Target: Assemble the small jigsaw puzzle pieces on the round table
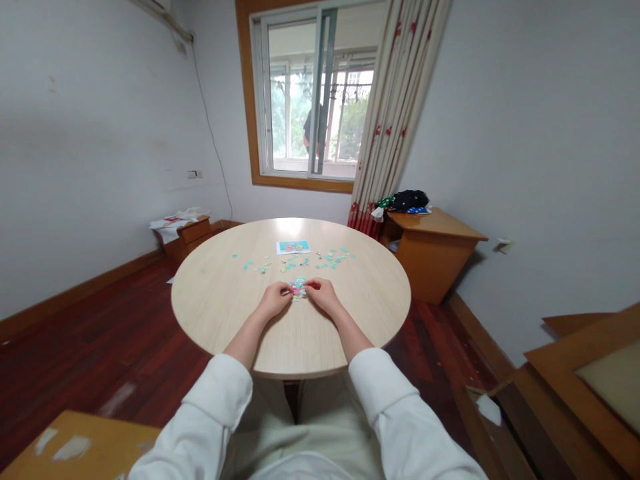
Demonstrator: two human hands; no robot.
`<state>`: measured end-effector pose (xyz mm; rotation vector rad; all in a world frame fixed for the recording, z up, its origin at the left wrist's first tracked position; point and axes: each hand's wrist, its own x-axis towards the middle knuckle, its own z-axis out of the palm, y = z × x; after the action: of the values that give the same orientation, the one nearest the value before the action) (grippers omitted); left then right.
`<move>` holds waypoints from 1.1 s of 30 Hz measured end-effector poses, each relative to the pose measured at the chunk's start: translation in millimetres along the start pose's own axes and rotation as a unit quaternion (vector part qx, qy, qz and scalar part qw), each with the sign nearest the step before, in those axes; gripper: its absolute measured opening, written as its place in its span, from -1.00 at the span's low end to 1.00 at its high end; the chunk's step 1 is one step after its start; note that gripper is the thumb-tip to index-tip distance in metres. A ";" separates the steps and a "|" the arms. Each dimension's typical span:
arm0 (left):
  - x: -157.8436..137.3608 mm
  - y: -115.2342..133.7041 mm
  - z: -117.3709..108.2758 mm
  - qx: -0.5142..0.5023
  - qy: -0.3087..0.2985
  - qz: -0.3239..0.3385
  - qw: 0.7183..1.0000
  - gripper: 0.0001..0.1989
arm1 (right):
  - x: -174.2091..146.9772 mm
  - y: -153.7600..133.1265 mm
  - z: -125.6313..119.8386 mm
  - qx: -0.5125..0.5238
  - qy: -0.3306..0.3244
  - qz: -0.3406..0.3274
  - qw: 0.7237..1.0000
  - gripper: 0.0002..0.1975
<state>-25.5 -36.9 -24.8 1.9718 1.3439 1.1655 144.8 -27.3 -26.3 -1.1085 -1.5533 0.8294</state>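
Note:
On the round table (pixel 215 313), small jigsaw puzzle pieces (pixel 299 285) in pink, teal and yellow lie close together between my two hands. My left hand (pixel 274 300) is at the left side of this cluster, its thumb and fingers pinched at a piece by the pink part. From the right, my right hand (pixel 323 293) reaches in with fingers closed at another piece on the cluster's edge. The fingertips partly hide what they pinch. More loose pieces (pixel 334 259), mostly teal, lie scattered beyond the hands. Behind them rests a picture card (pixel 293 247) with a blue scene.
A wooden cabinet (pixel 435 247) with a pile of dark cloth (pixel 410 200) stands at the right behind the table. At the left is a small cabinet (pixel 195 231) with papers on top. A person (pixel 311 130) in dark clothes shows through the window.

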 end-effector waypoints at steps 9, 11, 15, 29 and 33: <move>-0.4 0.2 -0.6 0.001 0.001 0.006 1.000 -0.87 | -3.4 -2.5 1.3 -0.074 -0.048 -0.021 0.996 -0.84; -0.3 -0.5 0.2 0.003 0.003 0.005 1.000 -0.87 | -3.2 -1.9 1.3 -0.077 -0.050 -0.021 0.996 -0.84; -0.5 -0.1 0.2 0.005 0.002 0.003 1.000 -0.87 | -3.2 -2.1 1.2 -0.081 -0.053 -0.024 0.995 -0.85; -1.4 2.9 -1.0 0.005 0.000 0.004 1.000 -0.89 | -5.6 -6.5 0.5 -0.139 -0.074 -0.053 0.986 -0.84; -1.4 2.8 -1.6 0.012 -0.002 0.008 1.000 -0.88 | -6.7 -7.9 0.4 -0.155 -0.080 -0.058 0.983 -0.83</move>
<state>-25.6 -39.4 -22.3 2.0044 1.3477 1.1578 143.0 -36.2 -21.5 -1.1792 -1.9105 0.6227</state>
